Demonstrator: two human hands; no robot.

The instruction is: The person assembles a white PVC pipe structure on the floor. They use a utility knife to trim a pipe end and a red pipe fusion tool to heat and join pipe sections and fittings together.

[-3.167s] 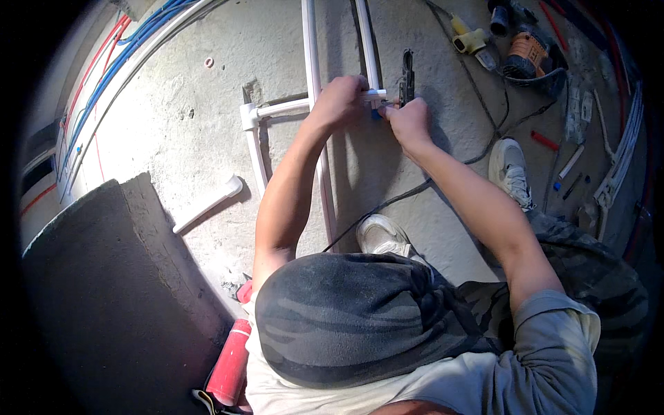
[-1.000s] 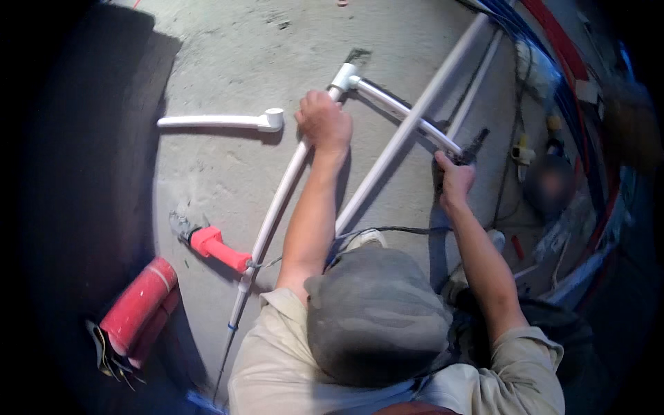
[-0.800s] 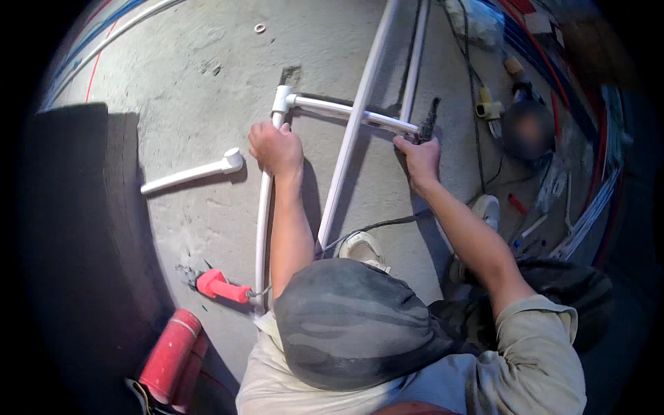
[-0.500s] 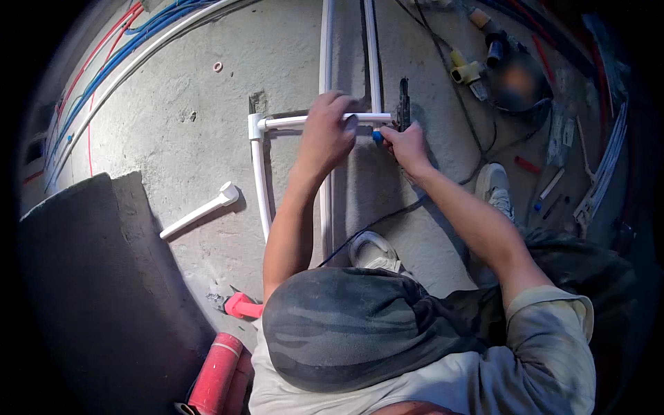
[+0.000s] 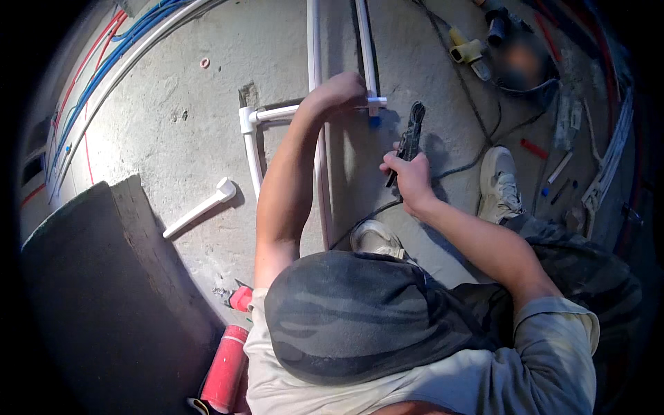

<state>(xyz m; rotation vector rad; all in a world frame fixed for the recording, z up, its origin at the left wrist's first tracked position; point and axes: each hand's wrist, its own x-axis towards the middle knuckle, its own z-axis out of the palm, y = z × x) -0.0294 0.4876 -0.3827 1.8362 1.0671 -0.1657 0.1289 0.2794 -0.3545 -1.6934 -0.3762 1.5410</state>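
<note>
My left hand is bent over the white crosswise pipe, its fingers curled down and partly hidden. From that hand the pipe runs left to a white elbow fitting. Its right end shows beyond the fingers, over a long white pipe, with a small blue piece just below. Lower right, my right hand is closed around a black hand tool resembling pliers or a pipe cutter. This tool points away from me and is apart from the pipe.
A short white pipe with a fitting lies on the concrete at left. A dark curved sheet and a red cylinder are nearer. A black cable crosses beside my shoes. A yellow-and-white tool part lies far right.
My right hand has drawn back from the pipe end toward me with the black tool. My left hand has shifted right and farther along the crosswise pipe.
</note>
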